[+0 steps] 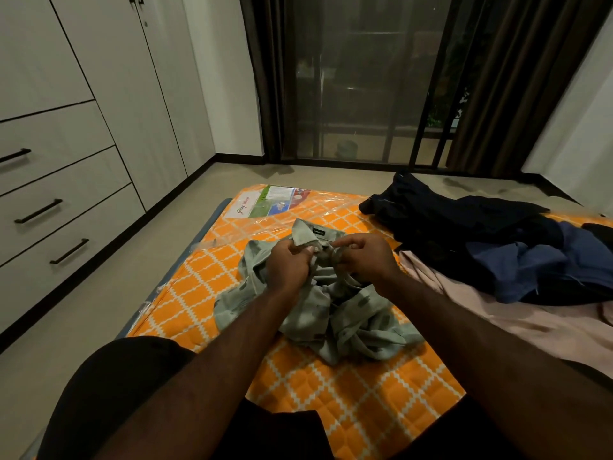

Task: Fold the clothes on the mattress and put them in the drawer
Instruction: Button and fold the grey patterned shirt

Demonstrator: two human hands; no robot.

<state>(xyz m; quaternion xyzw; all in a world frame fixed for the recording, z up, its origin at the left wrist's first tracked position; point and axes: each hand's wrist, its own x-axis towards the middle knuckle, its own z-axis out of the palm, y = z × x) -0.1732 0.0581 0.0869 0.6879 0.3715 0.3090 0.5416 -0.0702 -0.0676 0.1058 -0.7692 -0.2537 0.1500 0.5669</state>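
Note:
A pale green printed shirt [351,322] lies crumpled on the orange checked mattress [348,403], its collar raised toward the window. My left hand [289,264] grips the shirt just below the collar. My right hand [366,257] pinches the shirt's front edge close beside it. A heap of dark navy and blue clothes [491,240] lies on the mattress to the right, and a pale pink garment [517,323] is spread in front of it. Closed drawers [63,207] with black handles line the wardrobe on the left.
Bare floor runs between the mattress and the wardrobe [109,94]. A dark glass sliding door [361,81] with brown curtains stands beyond the mattress. A printed label [268,202] lies under the mattress's plastic wrap at its far corner.

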